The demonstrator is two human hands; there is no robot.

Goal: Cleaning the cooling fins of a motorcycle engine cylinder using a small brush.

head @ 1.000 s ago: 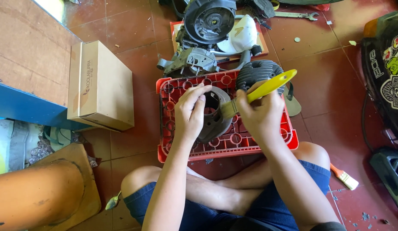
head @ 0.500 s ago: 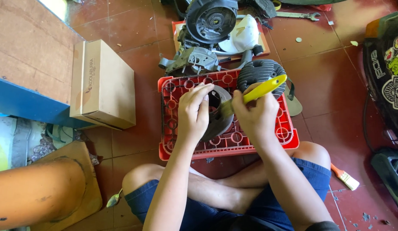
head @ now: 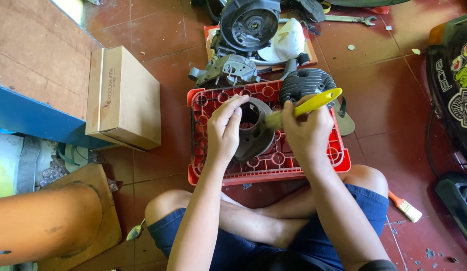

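A round grey metal engine part (head: 253, 134) with a wide bore lies tilted on an upturned red plastic crate (head: 203, 165). My left hand (head: 224, 128) grips its left rim and holds it steady. My right hand (head: 306, 129) is closed around a yellow-handled brush (head: 314, 103), whose bristle end reaches the part's right side near the bore. A dark finned engine cylinder (head: 306, 85) rests on the crate's far right corner, just beyond the brush handle. I sit cross-legged on the floor behind the crate.
A cardboard box (head: 124, 98) stands left of the crate, beside a blue-edged wooden board (head: 37, 65). More engine parts (head: 248, 30) and a white piece lie beyond. A small paintbrush (head: 405, 207) lies by my right knee. Another person's leg (head: 42, 228) shows at bottom left.
My right hand with the brush has shifted slightly left and down against the grey part. My left hand keeps its grip on the rim.
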